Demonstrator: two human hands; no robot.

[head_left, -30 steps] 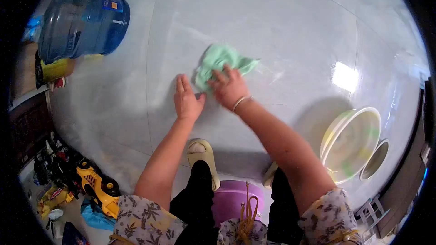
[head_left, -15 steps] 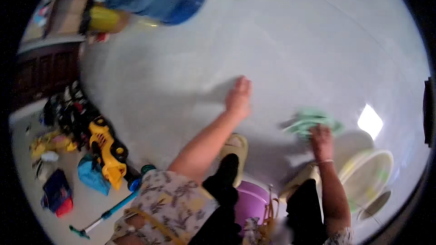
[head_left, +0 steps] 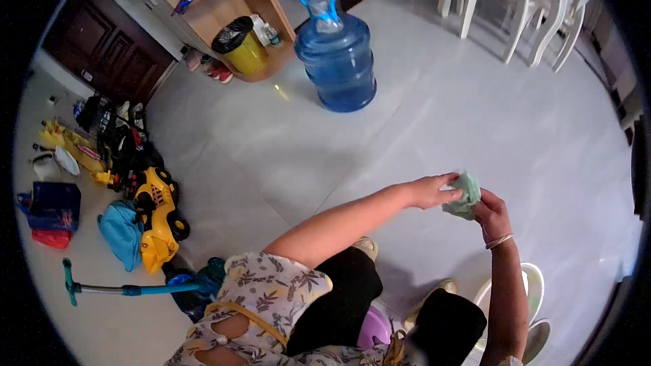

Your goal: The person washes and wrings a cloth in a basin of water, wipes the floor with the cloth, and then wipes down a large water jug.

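Observation:
A bunched light green cloth (head_left: 462, 196) is held up above the grey tiled floor, between both hands. My left hand (head_left: 434, 191) reaches in from the left, its thumb and fingers closed on the cloth's left side. On the other side, my right hand (head_left: 493, 215) grips the cloth's right edge; a thin bracelet circles that wrist.
A blue water bottle (head_left: 337, 61) stands on the floor ahead, beside a yellow bin (head_left: 245, 54). A yellow toy truck (head_left: 159, 213), blue bag (head_left: 122, 234) and scooter (head_left: 125, 290) lie left. Basins (head_left: 536, 288) sit lower right, a purple stool-like object (head_left: 374, 329) below. White chairs (head_left: 519, 10) stand back right.
The cloth has come up off the floor in my right hand. My left hand has moved right and taken hold of it. The view has shifted, showing more of the room ahead.

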